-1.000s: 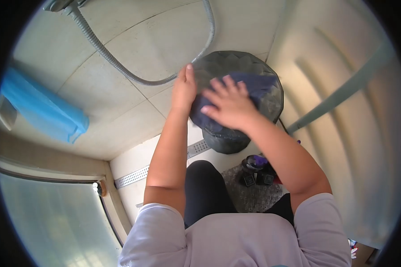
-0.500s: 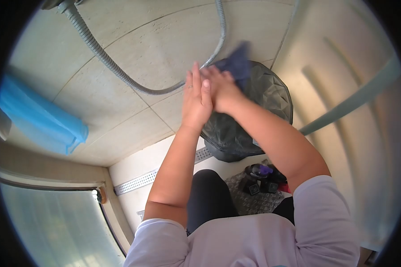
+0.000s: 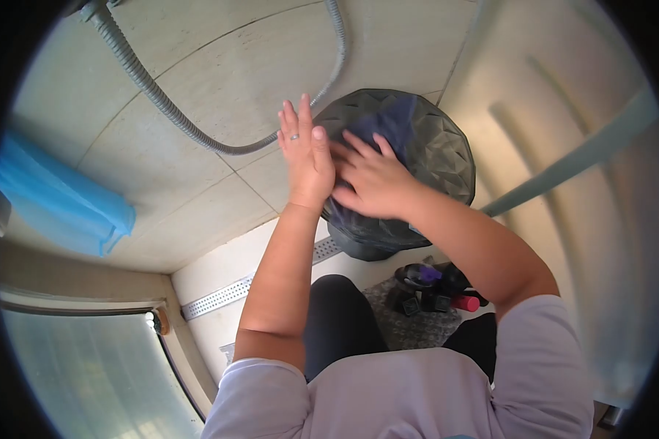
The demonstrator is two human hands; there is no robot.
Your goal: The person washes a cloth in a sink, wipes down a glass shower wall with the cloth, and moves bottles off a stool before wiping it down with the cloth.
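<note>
1. Dark blue cloth (image 3: 394, 126): shown raised and flapping a half-second ago; now seen spread on the dark faceted stool (image 3: 447, 157), so surface contact is judged regained.
2. Right hand (image 3: 372, 179): fingers splayed, not clenched; cloth partly covered by it, the remainder extended beyond the fingertips, far side.
3. Left hand (image 3: 307, 164): unclenched, fingers straightened, held at stool's left rim; contact cannot be told.

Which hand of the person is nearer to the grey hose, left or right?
Left. The left hand is raised just beside the grey hose in this view; the right hand is farther right, over the dark blue cloth.
</note>
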